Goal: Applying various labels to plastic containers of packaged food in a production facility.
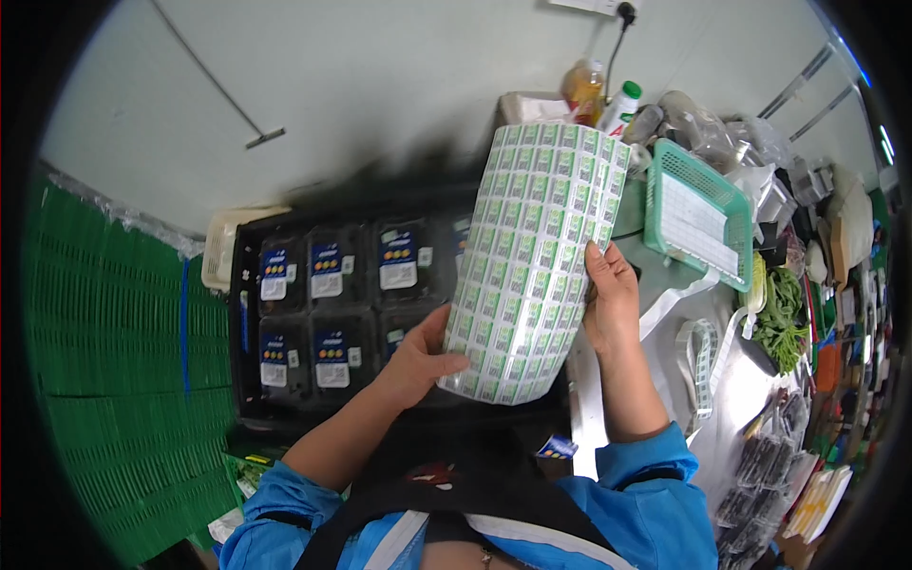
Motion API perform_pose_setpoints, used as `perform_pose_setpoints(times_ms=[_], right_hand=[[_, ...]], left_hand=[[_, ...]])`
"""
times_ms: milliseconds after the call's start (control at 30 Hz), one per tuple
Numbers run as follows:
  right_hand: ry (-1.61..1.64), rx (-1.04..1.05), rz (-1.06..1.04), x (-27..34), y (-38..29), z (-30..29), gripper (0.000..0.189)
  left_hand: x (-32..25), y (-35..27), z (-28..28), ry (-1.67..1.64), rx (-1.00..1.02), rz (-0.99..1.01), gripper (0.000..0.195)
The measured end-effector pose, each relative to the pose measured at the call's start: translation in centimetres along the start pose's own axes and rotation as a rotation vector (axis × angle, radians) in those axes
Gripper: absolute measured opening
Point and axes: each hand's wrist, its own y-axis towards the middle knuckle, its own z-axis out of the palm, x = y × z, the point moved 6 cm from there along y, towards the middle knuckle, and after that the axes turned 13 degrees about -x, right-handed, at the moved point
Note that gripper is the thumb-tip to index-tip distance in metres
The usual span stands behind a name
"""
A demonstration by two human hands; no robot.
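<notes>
Between my two hands is a curved sheet of small green-and-white stickers, each with a printed code. My left hand grips its lower left edge, with the thumb on the printed face. At the right edge, my right hand pinches it between thumb and fingers. Behind the sheet stands a black crate. It holds two visible rows of dark plastic packs bearing blue-and-white labels. The sheet hides the crate's right part and some of the packs.
A turquoise plastic basket holding white sheets is at the right, with sticker strips on the metal table below. Leafy greens lie beyond. Bottles stand by the wall. Green crates are stacked at the left.
</notes>
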Motion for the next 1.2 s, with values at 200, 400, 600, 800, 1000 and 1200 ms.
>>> perform_pose_setpoints(times_ms=[200,400,600,800,1000,1200], right_hand=[[-0.121,0.145,0.236,-8.2,-5.1,6.0,0.037],[-0.587,0.236,-0.038,-15.4,-12.1,11.5,0.023],[-1.337,1.012,-0.523,-8.9,-17.5,22.1,0.013],[-0.903,0.669,-0.5,-5.9,-15.3,22.1,0.036],[-0.508,0.465,0.299,-18.1,-13.6,10.0,0.077],[-0.322,0.177,0.732,-26.1,-16.9,8.1,0.071]], left_hand=[[-4.6,-6.7,-11.4,0.015,-0.291,0.299,0.075],[-6.4,-11.5,-20.7,0.718,-0.515,0.648,0.084],[-17.0,-18.0,-15.3,1.579,-0.222,1.298,0.071],[-12.5,-15.3,-18.5,1.398,0.145,0.677,0.035],[-6.9,-11.2,-22.4,0.19,-0.388,0.35,0.022],[-2.4,-9.3,-26.1,-0.032,-0.618,0.166,0.052]])
